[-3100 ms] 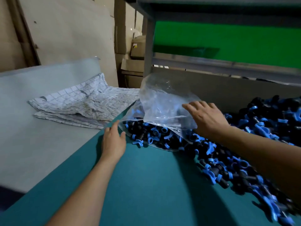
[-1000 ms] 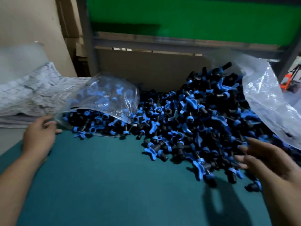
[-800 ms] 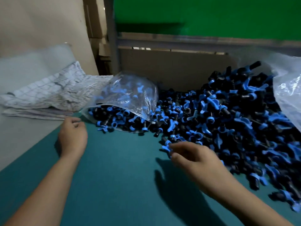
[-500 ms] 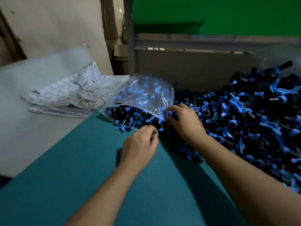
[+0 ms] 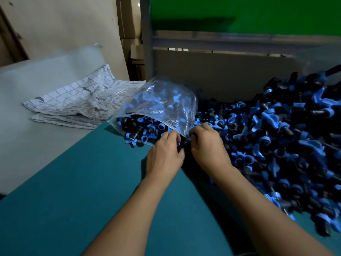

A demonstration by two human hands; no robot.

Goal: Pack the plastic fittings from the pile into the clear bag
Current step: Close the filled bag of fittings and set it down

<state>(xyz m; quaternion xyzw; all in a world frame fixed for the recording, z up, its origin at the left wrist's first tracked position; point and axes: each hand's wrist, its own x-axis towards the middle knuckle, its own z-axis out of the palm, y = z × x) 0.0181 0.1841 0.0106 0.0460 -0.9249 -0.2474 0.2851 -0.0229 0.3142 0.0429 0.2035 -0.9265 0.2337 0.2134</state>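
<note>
Your left hand (image 5: pixel 164 155) and right hand (image 5: pixel 208 148) met at the near corner of the clear bag (image 5: pixel 162 106), fingers curled, pinching its open edge. It lay part-filled on the teal table (image 5: pixel 77 196), touching the pile of fittings (image 5: pixel 280 137).

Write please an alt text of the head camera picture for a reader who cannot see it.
Two hands, the left hand and the right hand, meet at the mouth of a clear bag partly filled with blue and black fittings. It lies on a teal table, with a big pile of fittings to the right and a checked cloth to the left.
</note>
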